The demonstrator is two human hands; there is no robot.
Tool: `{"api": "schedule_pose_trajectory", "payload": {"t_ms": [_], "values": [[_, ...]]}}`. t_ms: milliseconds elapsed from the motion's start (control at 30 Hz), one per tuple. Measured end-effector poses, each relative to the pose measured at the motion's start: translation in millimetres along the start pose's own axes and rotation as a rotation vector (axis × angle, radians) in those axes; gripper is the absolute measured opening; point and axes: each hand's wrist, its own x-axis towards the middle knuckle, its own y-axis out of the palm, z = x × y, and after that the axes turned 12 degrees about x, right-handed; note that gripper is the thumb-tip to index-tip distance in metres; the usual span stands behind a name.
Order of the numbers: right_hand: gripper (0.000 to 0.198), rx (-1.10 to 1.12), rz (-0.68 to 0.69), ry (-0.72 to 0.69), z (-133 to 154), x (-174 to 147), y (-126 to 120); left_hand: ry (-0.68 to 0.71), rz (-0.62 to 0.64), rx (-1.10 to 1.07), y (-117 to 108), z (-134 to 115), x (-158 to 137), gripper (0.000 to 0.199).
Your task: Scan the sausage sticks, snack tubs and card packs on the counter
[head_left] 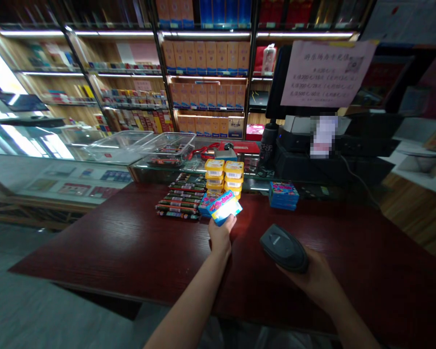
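Observation:
My left hand [221, 236] is closed on a small blue and pink box [223, 207], held tilted above the dark red table [123, 252]; a bright patch of light falls on its face. In my right hand [318, 271] is a dark grey barcode scanner [284, 248], its head turned toward the box. Just behind the held box, yellow-lidded tubs [215, 168] stand in two stacks. Left of them lies a bundle of dark wrapped sticks [179, 198]. A short stack of similar blue boxes [283, 195] sits farther right.
Behind the table runs a glass display counter [123, 169] bearing clear plastic trays [170, 143]. A black monitor [278, 82] with a paper notice [327, 72] stands at the back right, near a black tumbler [268, 145]. Shelves of boxed goods [207, 55] line the wall.

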Motion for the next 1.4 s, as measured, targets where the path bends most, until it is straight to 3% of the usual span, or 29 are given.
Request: {"api": "schedule_pose_trajectory", "payload": {"t_ms": [300, 467, 600, 667, 800, 900, 967, 1167, 1300, 1400], "values": [[0.037, -0.068, 0.004, -0.015, -18.5, 3.4, -7.1, 0.0, 0.044, 0.03, -3.5, 4.2, 2.5, 0.054], [0.031, -0.39, -0.043, -0.041, -38.5, 6.7, -15.1, 0.107, 0.126, 0.113, -0.1, 4.0, -3.0, 0.051], [0.03, -0.726, -0.118, -0.096, -54.4, 8.0, -15.5, 0.32, 0.154, 0.344, 4.4, -9.8, -5.0, 0.034], [0.028, -0.836, -0.125, -0.158, -60.8, 7.8, -14.5, 0.457, 0.099, 0.539, 5.1, -24.5, -0.2, 0.025], [0.026, -0.875, -0.122, -0.251, -67.0, 6.1, -13.9, 0.829, -0.062, 0.867, -5.1, -58.5, 21.5, 0.011], [0.024, -0.87, -0.141, -0.258, -66.9, 4.9, -14.0, 1.135, -0.029, 1.169, -23.4, -72.6, 40.3, 0.009], [0.023, -0.869, -0.139, -0.251, -66.3, 4.3, -13.7, 1.243, 0.029, 1.331, -35.2, -73.9, 49.1, 0.017], [0.027, -0.885, -0.121, -0.258, -65.4, 3.0, -13.1, 1.285, 0.118, 1.607, -48.3, -64.7, 56.1, 0.023], [0.028, -0.884, -0.114, -0.23, -65.4, 0.7, -13.8, 1.223, 0.239, 1.583, -52.6, -62.8, 58.0, 0.021], [0.027, -0.892, -0.119, -0.228, -65.9, -0.7, -14.2, 1.184, 0.23, 1.511, -56.1, -59.8, 59.0, 0.023]]}}
